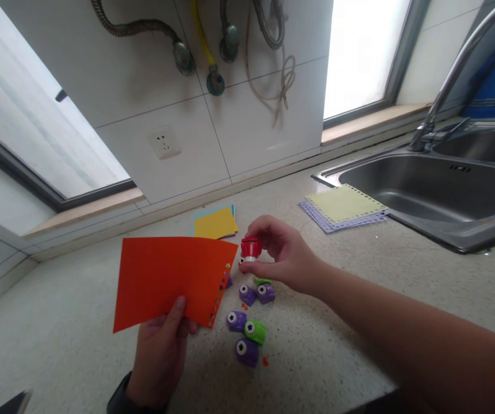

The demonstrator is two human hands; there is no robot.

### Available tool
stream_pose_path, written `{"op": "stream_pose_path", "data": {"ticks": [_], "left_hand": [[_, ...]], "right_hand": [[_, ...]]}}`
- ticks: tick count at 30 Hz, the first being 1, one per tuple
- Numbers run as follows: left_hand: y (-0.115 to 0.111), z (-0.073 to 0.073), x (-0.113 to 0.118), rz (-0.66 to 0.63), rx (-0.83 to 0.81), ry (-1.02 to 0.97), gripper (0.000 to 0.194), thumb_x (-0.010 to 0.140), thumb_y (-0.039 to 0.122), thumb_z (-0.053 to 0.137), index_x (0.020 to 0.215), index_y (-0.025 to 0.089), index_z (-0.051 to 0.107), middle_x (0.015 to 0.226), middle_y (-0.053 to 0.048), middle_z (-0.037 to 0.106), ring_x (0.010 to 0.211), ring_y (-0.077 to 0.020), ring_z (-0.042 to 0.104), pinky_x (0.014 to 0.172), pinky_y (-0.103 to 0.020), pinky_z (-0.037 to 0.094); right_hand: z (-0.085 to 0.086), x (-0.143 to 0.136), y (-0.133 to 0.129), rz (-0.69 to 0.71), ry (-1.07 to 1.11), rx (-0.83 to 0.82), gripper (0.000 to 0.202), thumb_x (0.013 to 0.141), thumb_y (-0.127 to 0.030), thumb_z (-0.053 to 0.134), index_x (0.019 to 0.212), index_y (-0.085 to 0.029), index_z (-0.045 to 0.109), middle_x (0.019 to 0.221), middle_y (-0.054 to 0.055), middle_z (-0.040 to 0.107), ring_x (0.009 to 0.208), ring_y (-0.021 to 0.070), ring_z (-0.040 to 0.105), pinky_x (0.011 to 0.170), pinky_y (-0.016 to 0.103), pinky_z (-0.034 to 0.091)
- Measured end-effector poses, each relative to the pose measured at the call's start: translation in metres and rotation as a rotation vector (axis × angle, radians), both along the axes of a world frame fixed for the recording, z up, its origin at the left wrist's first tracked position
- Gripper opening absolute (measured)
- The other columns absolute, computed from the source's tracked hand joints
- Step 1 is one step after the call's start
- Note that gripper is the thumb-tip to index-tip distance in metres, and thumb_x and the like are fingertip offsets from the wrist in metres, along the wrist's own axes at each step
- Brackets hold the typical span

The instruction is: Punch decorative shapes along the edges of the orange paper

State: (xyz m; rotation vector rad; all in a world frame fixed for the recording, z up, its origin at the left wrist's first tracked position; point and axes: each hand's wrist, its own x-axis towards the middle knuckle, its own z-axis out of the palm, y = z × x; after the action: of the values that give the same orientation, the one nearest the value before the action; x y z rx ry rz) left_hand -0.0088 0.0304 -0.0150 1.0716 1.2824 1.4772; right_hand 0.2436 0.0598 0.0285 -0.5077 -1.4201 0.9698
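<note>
My left hand (pixel 163 345) grips an orange sheet (pixel 165 276) by its lower edge, thumb on top. Small shaped holes run down the sheet's right edge. Just right of that edge, my right hand (pixel 284 250) pinches a red craft punch (pixel 251 247) between thumb and fingers. Below it on the counter lie several purple and green punches, among them a green one (pixel 254 332) and a purple one (pixel 247 352). Another purple punch is partly hidden behind the sheet. Small orange paper bits (pixel 265 361) lie beside them.
Yellow and blue sheets (pixel 215 223) lie behind the orange sheet. A stack of pale yellow and lilac sheets with punched edges (pixel 344 204) rests by the steel sink (pixel 402 184), partly over its rim. The tiled wall with pipes and a socket (pixel 164 144) stands behind the counter (pixel 57 299).
</note>
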Motion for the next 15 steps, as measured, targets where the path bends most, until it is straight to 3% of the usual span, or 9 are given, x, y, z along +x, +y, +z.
{"op": "stream_pose_path", "data": {"ticks": [5,8,15], "left_hand": [[-0.0013,0.0032,0.0027,0.005,-0.099,-0.191,0.04,0.057,0.042,0.097,0.075,0.019,0.07,0.057,0.005,0.061,0.046,-0.0092,0.051,0.043,-0.019,0.049],[-0.0013,0.0045,0.0051,0.003,-0.089,-0.229,0.04,0.061,0.034,0.095,0.091,0.021,0.074,0.063,0.005,0.064,0.047,-0.0087,0.052,0.044,-0.019,0.051],[0.0004,0.0005,0.003,0.002,-0.07,-0.234,0.036,0.066,0.03,0.092,0.096,0.021,0.075,0.072,0.001,0.072,0.06,-0.0138,0.066,0.051,-0.021,0.058]], "right_hand": [[0.0001,-0.0014,-0.0056,-0.042,-0.055,0.145,0.042,0.069,-0.019,0.09,0.095,-0.021,0.057,0.089,-0.001,0.06,0.074,0.0109,0.058,0.072,0.027,0.054],[-0.0003,-0.0022,-0.008,-0.037,-0.089,0.13,0.043,0.069,-0.024,0.09,0.093,-0.021,0.055,0.088,-0.001,0.059,0.071,0.0109,0.056,0.067,0.027,0.053],[-0.0015,-0.0031,-0.0106,-0.023,-0.14,0.094,0.045,0.067,-0.03,0.09,0.091,-0.022,0.053,0.081,-0.003,0.057,0.065,0.0101,0.051,0.059,0.025,0.049]]}}
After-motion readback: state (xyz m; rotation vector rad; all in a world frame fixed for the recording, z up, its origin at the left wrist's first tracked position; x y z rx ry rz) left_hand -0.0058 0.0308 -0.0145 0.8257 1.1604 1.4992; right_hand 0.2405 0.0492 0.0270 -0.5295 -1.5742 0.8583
